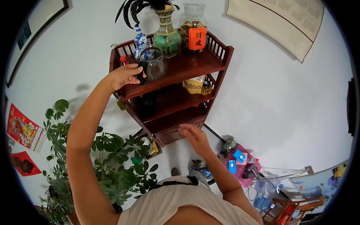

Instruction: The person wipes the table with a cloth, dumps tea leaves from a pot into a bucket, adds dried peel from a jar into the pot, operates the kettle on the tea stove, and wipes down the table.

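Left hand (126, 77), upper left of centre in frame: fingers wrapped on the black handle (141, 73) of the glass pitcher (156, 64). Pitcher's at the top shelf (195, 68), left part; can't tell from here if its base touches. Right hand (195, 139), mid-frame: holding nothing, fingers loosely bent. Behind pitcher: blue-white vase (140, 38). Right of that, top centre: green vase (167, 40), then labelled jar (192, 23).

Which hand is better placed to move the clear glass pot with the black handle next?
Likely the left hand: it grips the glass pot by its black handle; the right hand is lower, apart from it.
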`<state>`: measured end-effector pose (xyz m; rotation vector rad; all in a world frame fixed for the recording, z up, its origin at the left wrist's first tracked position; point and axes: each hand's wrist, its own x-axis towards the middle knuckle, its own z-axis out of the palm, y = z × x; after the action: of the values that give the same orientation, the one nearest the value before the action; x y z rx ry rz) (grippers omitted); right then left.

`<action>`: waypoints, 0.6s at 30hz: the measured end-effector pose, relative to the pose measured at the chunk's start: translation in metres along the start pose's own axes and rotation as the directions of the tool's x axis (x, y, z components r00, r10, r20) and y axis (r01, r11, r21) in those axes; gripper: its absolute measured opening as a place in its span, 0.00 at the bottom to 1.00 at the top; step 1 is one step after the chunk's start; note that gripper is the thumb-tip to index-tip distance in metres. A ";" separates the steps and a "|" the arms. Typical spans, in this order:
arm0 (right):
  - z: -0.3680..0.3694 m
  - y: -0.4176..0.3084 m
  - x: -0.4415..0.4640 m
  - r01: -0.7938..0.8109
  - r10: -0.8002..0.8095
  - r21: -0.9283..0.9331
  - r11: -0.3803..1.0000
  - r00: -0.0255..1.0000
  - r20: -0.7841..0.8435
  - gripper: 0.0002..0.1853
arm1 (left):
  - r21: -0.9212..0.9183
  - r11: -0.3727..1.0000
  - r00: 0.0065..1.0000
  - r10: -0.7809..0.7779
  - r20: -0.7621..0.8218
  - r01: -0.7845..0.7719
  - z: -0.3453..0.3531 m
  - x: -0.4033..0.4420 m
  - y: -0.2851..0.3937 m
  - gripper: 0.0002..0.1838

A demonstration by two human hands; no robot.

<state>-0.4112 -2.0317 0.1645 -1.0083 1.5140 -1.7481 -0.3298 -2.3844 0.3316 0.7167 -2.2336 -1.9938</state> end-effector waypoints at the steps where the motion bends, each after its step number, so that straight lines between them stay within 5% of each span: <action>1: 0.002 -0.005 0.006 0.005 -0.005 -0.021 1.000 1.000 0.005 0.15 | -0.025 1.000 1.000 -0.011 0.013 0.012 -0.003 0.001 -0.001 0.13; 6: -0.003 -0.025 0.043 0.053 -0.054 -0.085 0.995 0.999 -0.004 0.15 | -0.040 0.999 0.999 -0.016 0.038 0.018 -0.012 0.009 -0.005 0.13; 14: -0.006 -0.069 0.093 0.190 -0.178 0.070 0.979 0.973 -0.149 0.17 | 0.128 0.992 0.996 -0.006 -0.086 0.018 -0.015 0.020 -0.004 0.16; 18: -0.019 -0.086 0.142 0.335 -0.342 -0.069 0.940 0.923 -0.176 0.16 | 0.168 0.985 0.985 -0.012 -0.170 0.042 -0.009 0.014 -0.001 0.17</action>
<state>-0.4986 -2.1271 0.2701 -1.2130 1.5609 -2.1116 -0.3390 -2.3986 0.3288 0.9010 -2.3240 -1.6941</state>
